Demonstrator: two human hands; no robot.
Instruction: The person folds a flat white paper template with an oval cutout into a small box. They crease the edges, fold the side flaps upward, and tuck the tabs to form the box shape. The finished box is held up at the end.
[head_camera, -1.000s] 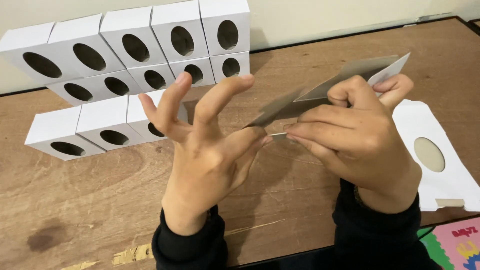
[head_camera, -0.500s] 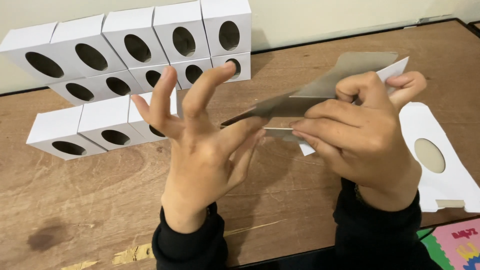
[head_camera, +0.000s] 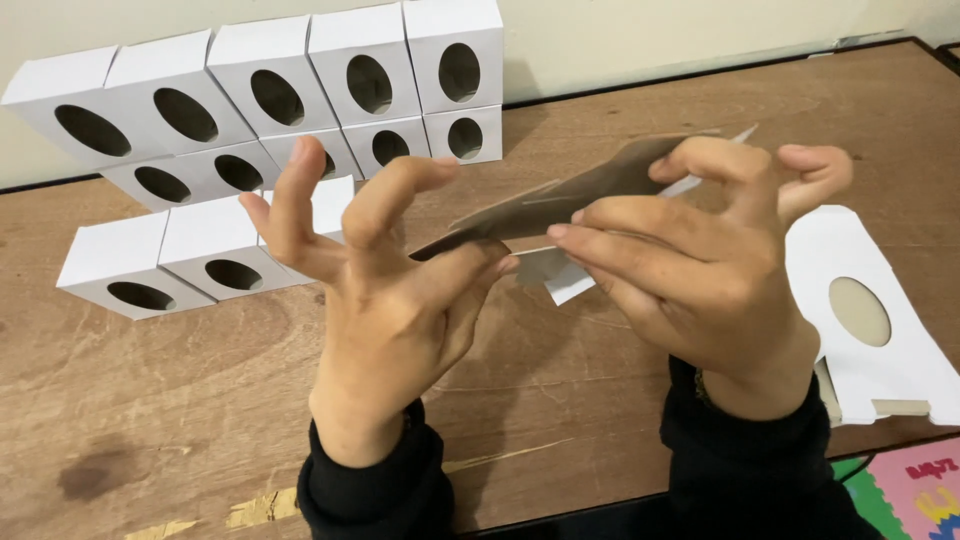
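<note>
We see flat carton blank (head_camera: 560, 200): matt grey-brown paperboard, white reverse | folded boxes (head_camera: 280, 100): smooth matt white card | table (head_camera: 180, 420): worn, scuffed wood grain | sleeves (head_camera: 370, 490): black cloth

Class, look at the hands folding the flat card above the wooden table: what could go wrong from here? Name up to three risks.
1. The flat card blank is pinched only at its edges by the left hand and right hand, so it may crease off its fold lines or slip.
2. The left hand's raised fingers are near the stacked white boxes; a nudge might topple them.
3. The spare blank overhangs the table edge and could slide off.
</note>
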